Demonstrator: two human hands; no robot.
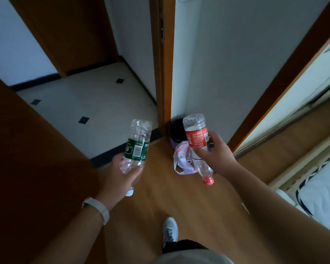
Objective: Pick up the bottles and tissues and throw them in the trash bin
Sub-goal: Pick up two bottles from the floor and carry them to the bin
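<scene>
My left hand [116, 175] grips a clear plastic bottle with a green label [137, 147], its white cap pointing toward me. My right hand [217, 155] grips a clear bottle with a red label [196, 139] and a red cap, base pointing away. Both bottles are held in the air above the wooden floor. A small purple trash bin [174, 137] with a dark inside stands on the floor in the corner by the door frame, partly hidden behind the red-label bottle. A white and pink plastic bag [182, 159] lies just in front of the bin. No tissues are visible.
An open wooden door [17, 149] stands at my left, and a wooden door frame [165, 63] rises just left of the bin. Tiled floor [95, 96] lies beyond the doorway. A bed with a white mattress [324, 191] is at the right. My white shoe [170, 230] is on the floor below.
</scene>
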